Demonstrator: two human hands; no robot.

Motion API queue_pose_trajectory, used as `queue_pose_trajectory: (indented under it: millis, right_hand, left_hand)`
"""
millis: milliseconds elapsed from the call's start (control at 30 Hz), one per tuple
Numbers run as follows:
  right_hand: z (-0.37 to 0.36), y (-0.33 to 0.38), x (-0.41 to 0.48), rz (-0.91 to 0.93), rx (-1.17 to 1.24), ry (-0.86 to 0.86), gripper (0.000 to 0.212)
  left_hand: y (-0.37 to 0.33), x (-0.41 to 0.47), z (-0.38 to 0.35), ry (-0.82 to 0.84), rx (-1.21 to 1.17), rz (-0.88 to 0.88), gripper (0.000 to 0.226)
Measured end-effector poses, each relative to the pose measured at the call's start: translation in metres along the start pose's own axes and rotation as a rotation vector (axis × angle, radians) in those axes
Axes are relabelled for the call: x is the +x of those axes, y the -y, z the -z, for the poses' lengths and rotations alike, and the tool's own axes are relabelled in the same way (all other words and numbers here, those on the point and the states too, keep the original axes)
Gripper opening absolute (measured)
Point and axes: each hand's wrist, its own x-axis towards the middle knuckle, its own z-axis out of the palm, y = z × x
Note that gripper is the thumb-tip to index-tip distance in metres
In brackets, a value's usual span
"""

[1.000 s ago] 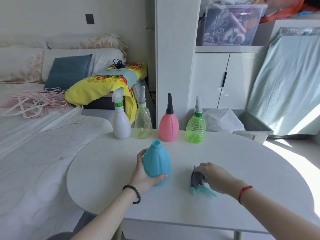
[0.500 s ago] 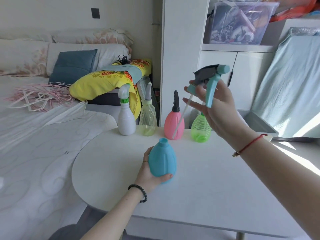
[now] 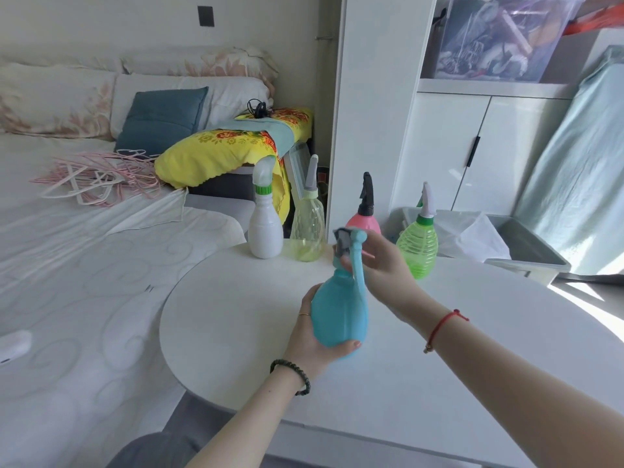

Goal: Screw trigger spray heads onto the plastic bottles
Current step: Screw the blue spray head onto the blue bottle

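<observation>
Down from mid-air comes the right hand [image 3: 381, 265], clamped on the spray head [image 3: 349, 244], now at the blue bottle [image 3: 339, 315] neck. Below it, the left hand [image 3: 314, 339] grips the bottle. Four bottles beyond look capped; this last head seems unscrewed.

Left hand [image 3: 314, 342] gripped blue bottle [image 3: 337, 312] on white round table [image 3: 236, 332], right hand [image 3: 381, 265] held teal trigger spray head [image 3: 351, 246] at its neck, four capped spray bottles [image 3: 265, 228] stood behind, bed [image 3: 67, 265] at left
</observation>
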Motion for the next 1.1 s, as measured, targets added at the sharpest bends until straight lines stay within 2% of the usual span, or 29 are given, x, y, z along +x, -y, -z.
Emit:
queue_pose_trajectory:
  millis: [267, 433, 633, 800, 900, 1033, 1100]
  right_hand:
    - [0.007, -0.019, -0.013, 0.014, 0.017, 0.016, 0.02]
    - [0.006, -0.023, -0.014, 0.08, -0.049, -0.039, 0.033]
    - [-0.007, -0.029, -0.014, 0.059, -0.077, -0.24, 0.056]
    - [0.0, -0.018, -0.021, -0.025, -0.095, -0.11, 0.075]
    - [0.012, -0.006, -0.021, 0.032, -0.243, -0.025, 0.07]
    - [0.021, 0.024, -0.003, 0.241, -0.713, 0.181, 0.037]
    - [0.021, 0.036, 0.007, 0.223, -0.853, 0.192, 0.03]
  left_hand:
    - [0.002, 0.002, -0.001, 0.009, 0.007, 0.015, 0.086]
    - [0.002, 0.004, -0.002, 0.028, -0.013, 0.002, 0.086]
    - [0.003, 0.001, -0.003, -0.006, 0.01, 0.047, 0.085]
    - [0.001, 0.001, -0.002, -0.001, 0.032, 0.058, 0.085]
    - [0.0, 0.0, -0.002, -0.009, 0.047, 0.076, 0.085]
    - [-0.003, -0.002, -0.003, -0.009, 0.038, 0.072, 0.087]
    - [-0.004, -0.002, -0.002, 0.002, 0.03, 0.05, 0.087]
